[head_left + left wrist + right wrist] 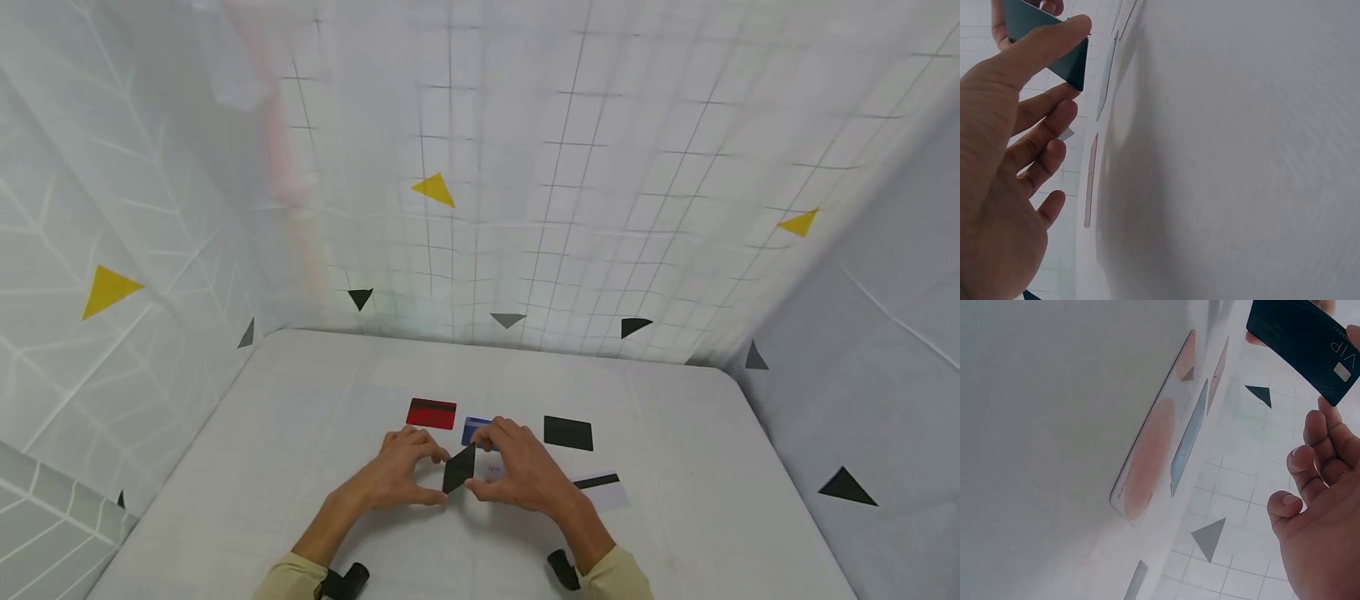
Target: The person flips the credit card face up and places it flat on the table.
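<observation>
Both hands hold one dark plastic card (459, 470) up in front of the white table, tilted on edge. The left hand (393, 473) pinches its left end between thumb and forefinger, and the right hand (521, 467) grips its right end the same way. In the right wrist view the dark card (1300, 347) shows the letters VIP and a small pale chip. The other fingers of the left hand (1016, 131) are loosely bent. A pale card (492, 469) lies behind the held one, partly covered by the right hand, as is a blue card (474, 427).
On the table (337, 375) a red card (431, 414) with a dark stripe lies at the back left. A black card (567, 432) is at the right. Nearer, a white card (609, 495) with a black stripe is partly behind the right wrist. Patterned curtains (510, 167) surround the table.
</observation>
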Demonstrator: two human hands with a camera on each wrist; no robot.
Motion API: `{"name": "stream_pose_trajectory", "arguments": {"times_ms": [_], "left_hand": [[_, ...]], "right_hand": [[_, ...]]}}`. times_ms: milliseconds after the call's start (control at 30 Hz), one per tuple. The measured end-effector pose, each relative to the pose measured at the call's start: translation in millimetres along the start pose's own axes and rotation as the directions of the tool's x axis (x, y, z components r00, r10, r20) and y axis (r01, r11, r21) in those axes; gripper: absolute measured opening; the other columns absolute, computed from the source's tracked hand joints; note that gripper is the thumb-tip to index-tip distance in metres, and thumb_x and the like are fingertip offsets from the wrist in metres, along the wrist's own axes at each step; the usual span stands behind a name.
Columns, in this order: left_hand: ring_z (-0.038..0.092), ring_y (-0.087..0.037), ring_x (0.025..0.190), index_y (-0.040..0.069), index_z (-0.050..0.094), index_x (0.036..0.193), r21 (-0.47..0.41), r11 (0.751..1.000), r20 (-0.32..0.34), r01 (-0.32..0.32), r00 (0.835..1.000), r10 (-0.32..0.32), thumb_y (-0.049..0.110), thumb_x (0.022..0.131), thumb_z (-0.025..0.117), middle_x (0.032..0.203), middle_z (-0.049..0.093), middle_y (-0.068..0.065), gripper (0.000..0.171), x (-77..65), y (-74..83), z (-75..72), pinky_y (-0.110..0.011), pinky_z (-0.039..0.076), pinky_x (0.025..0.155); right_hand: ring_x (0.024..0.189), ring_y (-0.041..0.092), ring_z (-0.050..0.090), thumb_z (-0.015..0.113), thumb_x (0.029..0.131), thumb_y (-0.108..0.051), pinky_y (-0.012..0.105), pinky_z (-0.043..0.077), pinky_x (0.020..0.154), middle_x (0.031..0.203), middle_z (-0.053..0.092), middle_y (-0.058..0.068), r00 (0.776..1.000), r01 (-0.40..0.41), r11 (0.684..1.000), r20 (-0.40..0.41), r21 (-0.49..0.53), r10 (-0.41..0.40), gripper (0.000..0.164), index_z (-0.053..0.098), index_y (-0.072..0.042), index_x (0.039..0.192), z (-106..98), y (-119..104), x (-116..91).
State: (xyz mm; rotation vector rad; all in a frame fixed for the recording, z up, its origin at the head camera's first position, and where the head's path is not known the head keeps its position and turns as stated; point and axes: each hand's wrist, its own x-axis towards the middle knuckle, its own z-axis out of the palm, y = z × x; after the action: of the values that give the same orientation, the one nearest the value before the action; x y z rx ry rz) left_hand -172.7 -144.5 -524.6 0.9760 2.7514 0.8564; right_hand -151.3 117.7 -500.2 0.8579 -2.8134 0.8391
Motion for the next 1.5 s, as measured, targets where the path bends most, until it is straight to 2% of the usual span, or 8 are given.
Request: {"name": "stream_pose_trajectory", "arguments": {"times_ms": [167, 600, 800, 1067, 1233, 1500], "left_hand": [[0.047, -0.01, 0.109, 0.027, 0.071, 0.111, 0.005, 1.0, 0.0, -0.004, 1.0, 0.004, 0.046, 0.073, 0.088, 0.101, 0.062, 0.012, 0.045, -0.2, 0.9, 0.4, -0.053, 0.032, 0.099], [0.048, -0.008, 0.108, 0.028, 0.071, 0.112, -0.01, 1.0, -0.009, -0.01, 1.0, 0.01, 0.048, 0.074, 0.087, 0.1, 0.061, 0.013, 0.046, 0.7, 1.0, 7.3, -0.053, 0.031, 0.1], [0.047, -0.008, 0.108, 0.029, 0.07, 0.112, 0.014, 1.0, -0.016, -0.013, 1.0, 0.014, 0.051, 0.074, 0.085, 0.1, 0.06, 0.015, 0.047, 2.4, -1.0, 10.1, -0.052, 0.032, 0.099], [0.05, -0.009, 0.112, 0.029, 0.069, 0.115, 0.002, 1.0, -0.039, -0.026, 0.999, 0.026, 0.05, 0.076, 0.085, 0.105, 0.063, 0.015, 0.048, 2.3, -0.5, 7.9, -0.051, 0.035, 0.1], [0.053, -0.007, 0.112, 0.03, 0.068, 0.12, -0.013, 0.999, -0.063, -0.046, 0.997, 0.045, 0.051, 0.078, 0.083, 0.111, 0.064, 0.018, 0.049, 3.9, 0.8, 6.9, -0.048, 0.039, 0.097], [0.053, -0.005, 0.112, 0.028, 0.068, 0.122, -0.056, 0.996, -0.082, -0.073, 0.994, 0.069, 0.062, 0.082, 0.074, 0.114, 0.063, 0.017, 0.053, 5.8, 5.0, 5.0, -0.05, 0.036, 0.102]], "right_hand": [[0.095, 0.015, 0.054, 0.074, 0.082, -0.057, 0.035, 0.044, 0.083, 0.104, 0.059, -0.002, 1.0, 0.007, 1.0, -0.006, 0.002, -0.007, 0.051, 0.058, -0.025, 0.119, -0.4, -3.2, 0.5], [0.099, 0.021, 0.056, 0.074, 0.082, -0.055, 0.038, 0.045, 0.086, 0.105, 0.059, 0.001, 1.0, -0.016, 0.999, 0.004, 0.045, 0.016, 0.052, 0.057, -0.026, 0.121, 2.8, -3.4, 1.5], [0.1, 0.019, 0.056, 0.074, 0.082, -0.055, 0.04, 0.047, 0.087, 0.106, 0.059, -0.001, 1.0, -0.018, 0.998, -0.005, 0.06, 0.018, 0.052, 0.058, -0.025, 0.121, 2.1, -4.7, 1.8], [0.102, 0.017, 0.056, 0.073, 0.084, -0.056, 0.039, 0.048, 0.088, 0.108, 0.059, -0.002, 1.0, -0.026, 0.996, 0.0, 0.081, 0.026, 0.053, 0.057, -0.025, 0.124, 2.5, -4.1, 1.1], [0.107, 0.016, 0.057, 0.072, 0.085, -0.059, 0.04, 0.051, 0.09, 0.115, 0.06, 0.0, 0.999, -0.033, 0.989, 0.017, 0.144, 0.031, 0.056, 0.055, -0.026, 0.128, 3.4, -4.3, 0.4], [0.12, 0.021, 0.059, 0.071, 0.087, -0.055, 0.046, 0.052, 0.096, 0.126, 0.058, -0.006, 0.994, -0.103, 0.95, 0.075, 0.293, 0.085, 0.065, 0.047, -0.02, 0.136, 4.8, -5.9, 0.5]]}}
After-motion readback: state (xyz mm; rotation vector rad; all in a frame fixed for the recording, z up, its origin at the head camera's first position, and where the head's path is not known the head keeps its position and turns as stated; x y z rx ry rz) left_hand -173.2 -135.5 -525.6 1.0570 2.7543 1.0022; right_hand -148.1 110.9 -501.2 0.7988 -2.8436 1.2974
